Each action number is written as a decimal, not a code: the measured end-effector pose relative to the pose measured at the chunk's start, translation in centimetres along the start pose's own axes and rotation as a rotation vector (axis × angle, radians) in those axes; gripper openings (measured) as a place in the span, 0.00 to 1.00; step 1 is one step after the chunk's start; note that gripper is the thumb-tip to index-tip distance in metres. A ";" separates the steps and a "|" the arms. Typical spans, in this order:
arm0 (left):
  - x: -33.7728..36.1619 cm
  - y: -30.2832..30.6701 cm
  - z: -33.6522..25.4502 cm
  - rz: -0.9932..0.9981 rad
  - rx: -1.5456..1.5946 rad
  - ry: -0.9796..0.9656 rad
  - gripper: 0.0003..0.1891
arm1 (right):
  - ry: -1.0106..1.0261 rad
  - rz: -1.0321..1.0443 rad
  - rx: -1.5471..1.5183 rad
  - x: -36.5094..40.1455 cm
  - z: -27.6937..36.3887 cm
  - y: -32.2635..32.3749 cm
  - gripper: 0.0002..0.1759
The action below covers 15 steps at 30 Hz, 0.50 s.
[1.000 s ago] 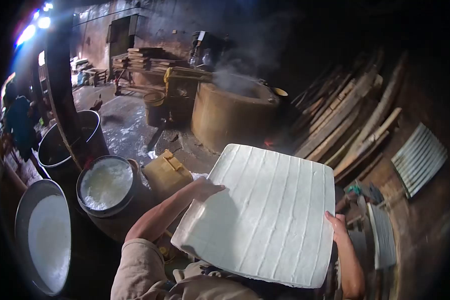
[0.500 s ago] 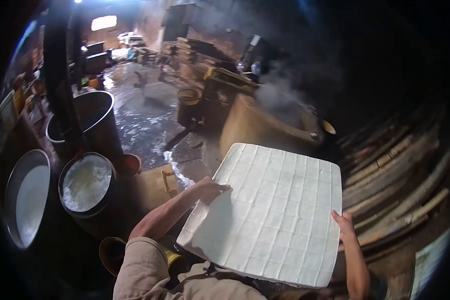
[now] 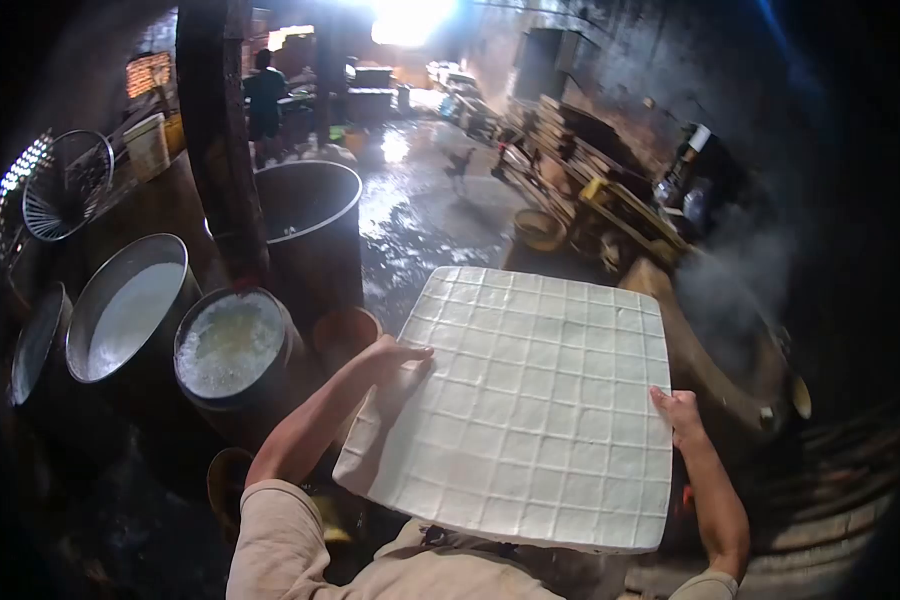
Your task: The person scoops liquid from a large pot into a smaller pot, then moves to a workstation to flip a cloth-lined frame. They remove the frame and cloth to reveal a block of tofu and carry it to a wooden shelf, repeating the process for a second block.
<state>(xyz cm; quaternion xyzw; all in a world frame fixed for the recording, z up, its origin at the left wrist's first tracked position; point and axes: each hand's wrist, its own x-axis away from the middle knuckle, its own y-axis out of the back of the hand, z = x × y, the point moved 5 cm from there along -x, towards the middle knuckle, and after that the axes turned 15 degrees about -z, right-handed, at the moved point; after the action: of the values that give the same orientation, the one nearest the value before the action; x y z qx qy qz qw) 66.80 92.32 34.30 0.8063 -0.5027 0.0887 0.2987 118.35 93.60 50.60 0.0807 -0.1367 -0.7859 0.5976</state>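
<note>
A large white tofu slab [image 3: 530, 410], square with raised grid lines across its top, spans the space before my body. Its left edge is gripped by my left hand [image 3: 395, 362], thumb lying on the upper face. On the opposite edge, my right hand [image 3: 678, 412] clasps the side with its thumb on top. The fingers of both hands beneath the slab are hidden. The slab tilts slightly down toward me and is held off the ground.
To the left stand a barrel of frothy liquid [image 3: 232, 345], a basin with white contents [image 3: 135, 315] and a large vat [image 3: 315, 205] beside a dark post [image 3: 215, 140]. A steaming vat [image 3: 700, 330] lies right. Wet floor [image 3: 430, 200] stretches ahead; a person [image 3: 264, 100] stands far back.
My view has swung left, so the surroundings shift rightward and the distant person and more basins come into sight. The tofu slab stays in both hands.
</note>
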 end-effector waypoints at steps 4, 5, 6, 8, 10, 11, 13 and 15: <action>-4.0 3.8 -4.9 -0.118 -0.025 -0.040 0.26 | 0.029 0.119 -0.037 -11.8 1.6 -8.8 0.13; -5.3 4.2 -6.8 -0.139 -0.020 -0.031 0.26 | 0.011 0.131 -0.036 -15.0 1.8 -10.9 0.14; -6.0 4.8 -8.7 -0.150 -0.031 -0.025 0.26 | 0.051 0.133 0.058 -20.7 0.1 -12.2 0.14; -7.8 5.7 -11.7 -0.131 0.029 -0.036 0.25 | 0.070 0.161 0.083 -24.8 2.5 -15.3 0.14; -7.8 9.4 -11.8 -0.186 -0.007 -0.005 0.25 | 0.079 0.238 0.035 -21.4 7.6 -19.2 0.14; -9.5 8.7 -14.3 -0.223 -0.043 0.022 0.25 | 0.083 0.255 0.030 -25.6 8.1 -20.4 0.14; -12.2 8.6 -16.2 -0.271 -0.057 0.027 0.25 | 0.080 0.304 0.023 -30.9 8.8 -23.4 0.14; -15.2 8.6 -18.4 -0.324 -0.073 0.025 0.25 | 0.094 0.331 0.019 -35.5 10.1 -26.6 0.14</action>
<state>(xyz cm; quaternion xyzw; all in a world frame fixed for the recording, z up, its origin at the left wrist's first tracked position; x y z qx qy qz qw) 54.97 111.59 45.80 0.8643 -0.3652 0.0310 0.3444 100.64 135.52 50.65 0.0993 -0.1274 -0.6707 0.7239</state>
